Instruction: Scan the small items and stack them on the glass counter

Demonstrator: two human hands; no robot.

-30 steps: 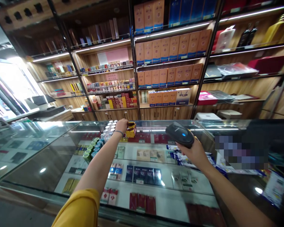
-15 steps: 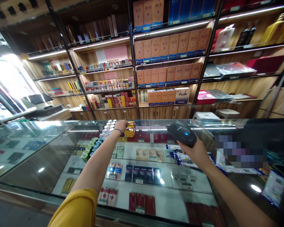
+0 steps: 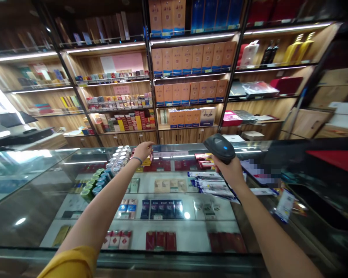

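My left hand (image 3: 143, 150) reaches across the glass counter (image 3: 40, 200) and closes over a small stack of yellow and red packs (image 3: 147, 161) near its far edge. The hand covers most of the stack. A thin band sits on that wrist. My right hand (image 3: 231, 172) grips a black barcode scanner (image 3: 219, 148) with a blue light on top. The scanner is held above the counter, right of the stack and apart from it, with its head pointing away from me.
Inside the case lie rows of cigarette packs (image 3: 159, 208). On the glass stand green and blue cans (image 3: 94, 183) and clear bottles (image 3: 118, 154) to the left, red packs (image 3: 203, 156) and blue-white packets (image 3: 213, 184) by the scanner. Shelves of orange boxes (image 3: 191, 58) line the back wall.
My view has shifted right and downward. My left hand has slid over the stack, which showed beside the fingers before. The scanner sits a little higher and nearer the middle.
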